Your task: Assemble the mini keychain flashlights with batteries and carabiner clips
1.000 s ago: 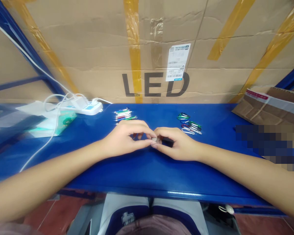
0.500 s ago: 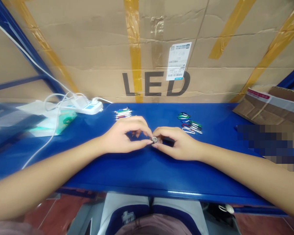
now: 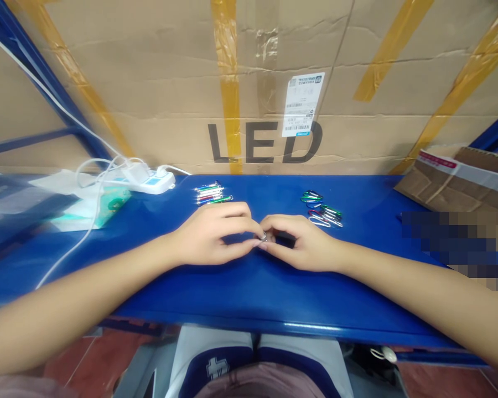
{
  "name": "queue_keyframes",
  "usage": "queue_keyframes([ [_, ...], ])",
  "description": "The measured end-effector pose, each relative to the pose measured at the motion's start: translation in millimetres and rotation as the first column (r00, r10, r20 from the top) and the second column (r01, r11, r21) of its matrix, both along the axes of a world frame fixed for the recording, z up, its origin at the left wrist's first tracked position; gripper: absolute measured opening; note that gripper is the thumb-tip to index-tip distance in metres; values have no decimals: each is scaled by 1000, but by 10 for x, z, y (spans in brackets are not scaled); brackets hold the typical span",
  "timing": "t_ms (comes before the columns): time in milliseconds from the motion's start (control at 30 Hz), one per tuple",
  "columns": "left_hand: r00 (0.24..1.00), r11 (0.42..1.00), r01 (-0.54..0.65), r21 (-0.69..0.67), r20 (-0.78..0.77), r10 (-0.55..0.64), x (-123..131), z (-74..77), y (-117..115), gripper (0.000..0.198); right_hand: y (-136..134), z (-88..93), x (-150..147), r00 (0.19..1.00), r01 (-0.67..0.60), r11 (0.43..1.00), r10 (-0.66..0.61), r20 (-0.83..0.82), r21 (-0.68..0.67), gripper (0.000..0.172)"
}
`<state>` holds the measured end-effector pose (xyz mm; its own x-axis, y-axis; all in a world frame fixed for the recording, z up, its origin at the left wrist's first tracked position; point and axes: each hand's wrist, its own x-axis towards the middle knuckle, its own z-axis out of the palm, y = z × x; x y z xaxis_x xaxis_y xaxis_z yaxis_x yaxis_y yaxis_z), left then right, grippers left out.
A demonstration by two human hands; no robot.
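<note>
A small silvery metal ring (image 3: 264, 236) sits between the fingertips of both hands, just above the blue tabletop. My left hand (image 3: 216, 232) is closed in a pinch, thumb and forefinger meeting at the ring's left side. From the right, my right hand (image 3: 301, 241) pinches the ring too, its fingertips touching those of the left. Fingers partly cover the ring, and any small part attached to it cannot be made out. Beyond my left hand lie several thin coloured metal sticks (image 3: 209, 193) in a row. Past my right hand rests a loose group of coloured carabiners (image 3: 326, 213).
On the left of the blue table (image 3: 249, 298) are a white power strip (image 3: 149, 181), trailing white cables and a green-white packet (image 3: 108, 205). A large cardboard box (image 3: 166, 99) stands along the back. An open carton (image 3: 452, 177) is at the right.
My left hand has moved slightly right and down, its fingertips closing over the ring and covering more of it. A green stick beyond it now shows. My right hand has stayed in place.
</note>
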<state>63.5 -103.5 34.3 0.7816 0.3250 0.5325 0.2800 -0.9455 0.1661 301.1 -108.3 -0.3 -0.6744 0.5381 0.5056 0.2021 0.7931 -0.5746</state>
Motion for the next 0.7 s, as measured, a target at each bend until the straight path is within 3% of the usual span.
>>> queue_keyframes([
  [167, 987, 992, -123, -41, 104, 127, -40, 17, 88, 10, -9, 2, 2, 1000, -3, 1000, 3, 1, -13, 4],
  [333, 934, 939, -339, -52, -140, 329, -149, -7, 278, 18, -19, 9, 10, 999, 10, 1000, -9, 32, -24, 6],
  [467, 903, 925, -368, -93, -273, 331, -176, -78, 384, 24, -23, 17, 16, 999, 18, 999, -16, 47, -28, 6],
  [700, 900, 904, -380, -195, -304, 313, -161, -150, 474, 19, -26, 29, 14, 999, 8, 1000, -6, 46, -27, 6],
])
